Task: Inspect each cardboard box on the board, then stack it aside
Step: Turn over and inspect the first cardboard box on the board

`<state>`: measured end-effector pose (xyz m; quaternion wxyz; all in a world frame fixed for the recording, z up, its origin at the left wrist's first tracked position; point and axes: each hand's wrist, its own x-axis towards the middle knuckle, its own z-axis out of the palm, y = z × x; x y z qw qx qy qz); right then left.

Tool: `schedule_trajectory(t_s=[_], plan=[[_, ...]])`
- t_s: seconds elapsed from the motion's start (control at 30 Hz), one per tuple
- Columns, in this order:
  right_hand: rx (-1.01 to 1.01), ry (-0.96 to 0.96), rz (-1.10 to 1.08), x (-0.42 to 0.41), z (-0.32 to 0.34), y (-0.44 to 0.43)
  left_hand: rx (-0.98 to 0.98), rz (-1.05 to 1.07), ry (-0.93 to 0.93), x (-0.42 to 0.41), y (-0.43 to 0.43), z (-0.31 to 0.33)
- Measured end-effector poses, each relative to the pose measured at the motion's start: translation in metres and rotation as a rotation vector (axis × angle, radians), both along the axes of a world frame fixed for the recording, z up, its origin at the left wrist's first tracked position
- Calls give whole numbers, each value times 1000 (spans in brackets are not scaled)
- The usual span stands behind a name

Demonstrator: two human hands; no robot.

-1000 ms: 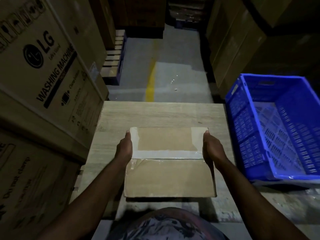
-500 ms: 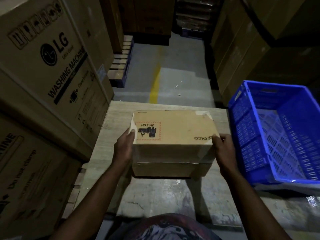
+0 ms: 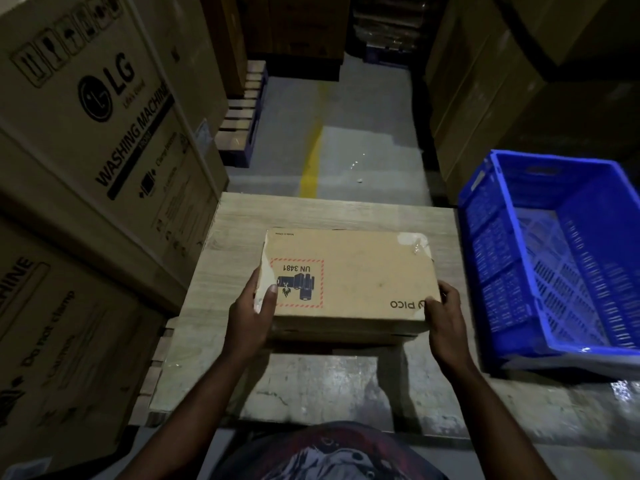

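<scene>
We see both grips holding one cardboard box (image 3: 356, 271) above the near half of the table (image 3: 311, 213).

The left grip (image 3: 251, 313) clasps the box's left end, thumb laid on the top face beside a red-bordered UN 3481 label. The right grip (image 3: 445, 317) curls round the near right corner by the PICO print, which reads upside down to us. We cannot tell whether the box touches the table. A blue crate (image 3: 498, 237) sits just right of the table, large washing machine cartons (image 3: 104, 116) stand to the left, and a yellow floor line (image 3: 311, 164) runs away at the far side.
</scene>
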<state>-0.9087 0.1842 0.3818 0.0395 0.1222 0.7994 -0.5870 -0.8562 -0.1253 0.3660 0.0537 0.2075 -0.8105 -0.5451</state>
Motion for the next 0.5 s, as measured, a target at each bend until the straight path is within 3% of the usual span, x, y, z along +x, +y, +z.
schedule_trajectory(t_s=[0.13, 0.23, 0.33, 0.43, 0.5], plan=[[163, 5, 0, -2, 1, -8, -230, -93, -23, -5, -1, 6], [570, 131, -59, 3, 3, -26, -578, -212, 58, -15, 2, 14], [816, 369, 239, 4, 12, -54, -672, -386, 14, -30, 6, 29], [871, 379, 630, -9, 22, -85, -734, -465, -66, -47, 7, 33], [883, 382, 728, -18, 23, -104, -796, -474, -82, -52, 9, 33]])
